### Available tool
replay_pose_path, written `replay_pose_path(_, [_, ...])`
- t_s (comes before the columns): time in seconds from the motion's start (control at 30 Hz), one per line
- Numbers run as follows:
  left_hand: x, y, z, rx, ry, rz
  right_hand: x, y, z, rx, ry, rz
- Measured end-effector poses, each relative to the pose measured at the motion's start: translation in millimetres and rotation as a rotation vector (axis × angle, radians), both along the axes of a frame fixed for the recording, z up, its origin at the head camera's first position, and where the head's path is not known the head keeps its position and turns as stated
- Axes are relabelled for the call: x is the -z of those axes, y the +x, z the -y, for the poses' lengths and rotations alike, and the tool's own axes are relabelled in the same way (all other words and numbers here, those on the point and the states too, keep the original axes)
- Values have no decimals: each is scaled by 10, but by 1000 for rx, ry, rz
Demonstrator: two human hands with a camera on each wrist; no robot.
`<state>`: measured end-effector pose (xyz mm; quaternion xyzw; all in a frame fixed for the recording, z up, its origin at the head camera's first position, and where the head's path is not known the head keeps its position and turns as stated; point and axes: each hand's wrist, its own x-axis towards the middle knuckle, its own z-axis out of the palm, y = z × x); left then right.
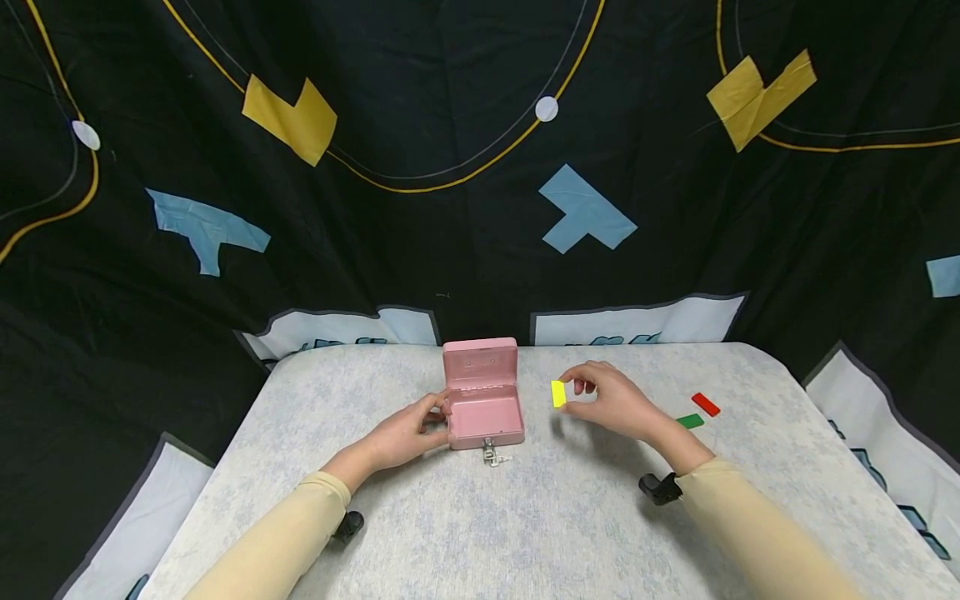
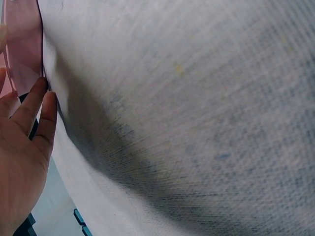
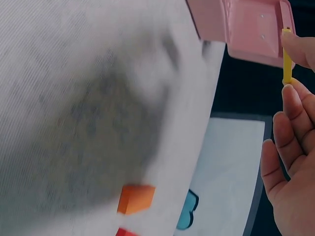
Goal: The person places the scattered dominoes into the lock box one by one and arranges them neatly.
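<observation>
A small pink cash box (image 1: 486, 417) stands on the table with its lid (image 1: 480, 364) raised at the back. Metal keys (image 1: 491, 454) hang from the lock at its front. My left hand (image 1: 408, 429) rests against the box's left side, thumb near the front corner and fingers farther back. To the right of the box, my right hand (image 1: 611, 402) pinches a flat yellow block (image 1: 558, 394) between thumb and fingertips, above the tabletop. In the right wrist view the yellow block (image 3: 287, 59) is seen edge-on, overlapping the raised lid.
Beyond my right wrist lie a red block (image 1: 706, 404) and a green block (image 1: 690, 421), the green one partly behind the arm. The right wrist view also has an orange block (image 3: 137, 199) on the table (image 1: 465, 533). A black curtain (image 1: 465, 250) hangs behind.
</observation>
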<state>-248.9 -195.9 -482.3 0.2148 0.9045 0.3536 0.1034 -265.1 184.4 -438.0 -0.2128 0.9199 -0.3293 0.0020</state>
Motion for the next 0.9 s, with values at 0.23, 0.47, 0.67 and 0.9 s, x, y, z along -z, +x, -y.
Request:
replay_pose_path(0.23, [6, -12, 0, 10, -2, -10, 28, -19, 179, -33, -10, -23])
replay_pose_path(0.47, [13, -15, 4, 5, 1, 4, 91, -65, 366, -34, 15, -31])
replay_pose_path(0.67, [14, -7, 10, -4, -3, 4, 130, -88, 580, -37, 35, 3])
replay_pose_path(0.9, [12, 3, -1, -26, 1, 1, 164, -101, 855, -73, 19, -8])
